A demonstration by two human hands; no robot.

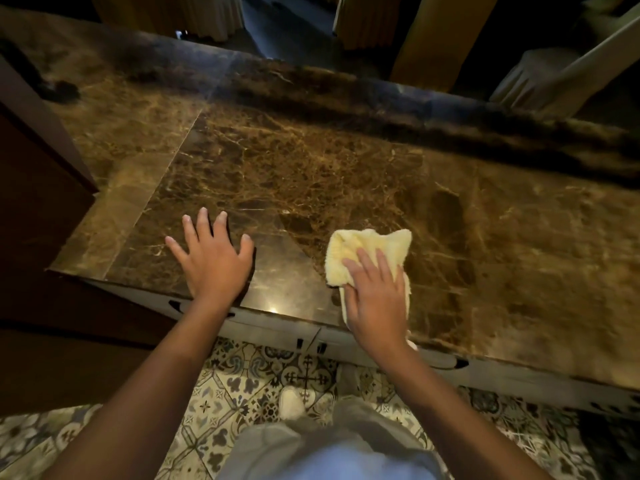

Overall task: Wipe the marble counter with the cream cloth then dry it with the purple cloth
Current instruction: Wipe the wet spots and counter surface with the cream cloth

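Note:
The brown marble counter [311, 168] stretches across the view, veined in gold. A crumpled cream cloth [367, 249] lies on it near the front edge. My right hand [375, 299] presses flat on the cloth's near half, fingers spread over it. My left hand [211, 258] rests palm down on the bare marble to the left of the cloth, fingers apart, holding nothing. No purple cloth is in view.
A dark wooden panel [31, 188] stands at the counter's left end. A raised marble ledge [450, 112] runs along the far side, with draped furniture [540, 74] beyond it. Patterned floor tiles [242, 386] lie below the front edge.

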